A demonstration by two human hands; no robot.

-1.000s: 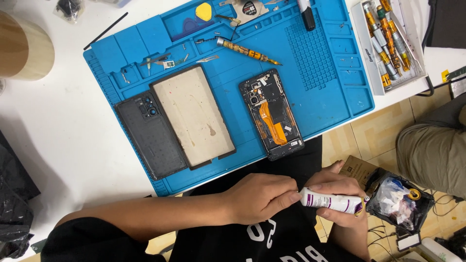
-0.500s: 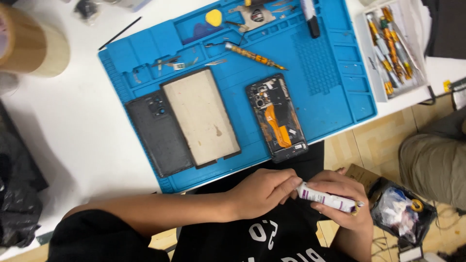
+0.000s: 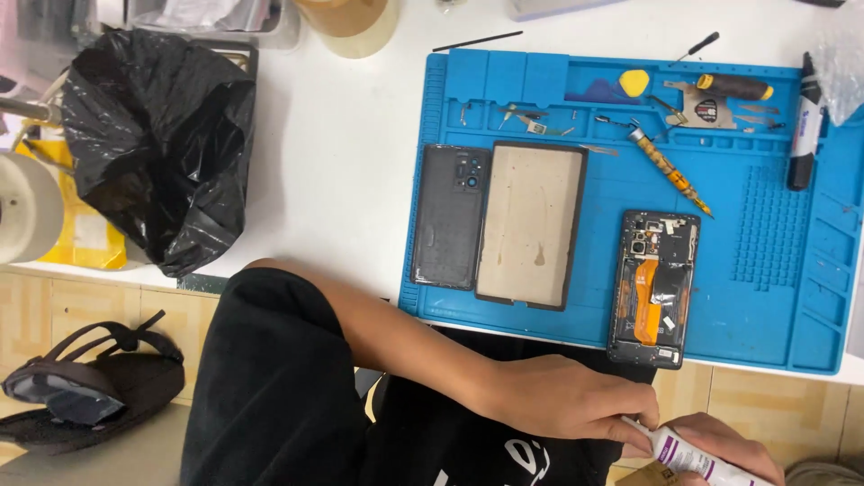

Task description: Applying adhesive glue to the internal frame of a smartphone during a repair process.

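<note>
Down below the surface (image 3: 342, 180) edge, my left hand (image 3: 558, 400) pinches the tip of the white glue tube (image 3: 693, 457); my right hand (image 3: 720, 445) grips its body; I judge uncapping underway; next comes steady aim at the opened phone (image 3: 654, 286).

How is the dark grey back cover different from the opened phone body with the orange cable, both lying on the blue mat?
The dark grey back cover shows a plain closed surface with camera holes near its top; the opened phone body exposes inner parts and an orange flat cable. The cover lies at the mat's left edge, beside the beige panel; the body lies further right, nearer the hands. Both are flat on the blue mat.
</note>
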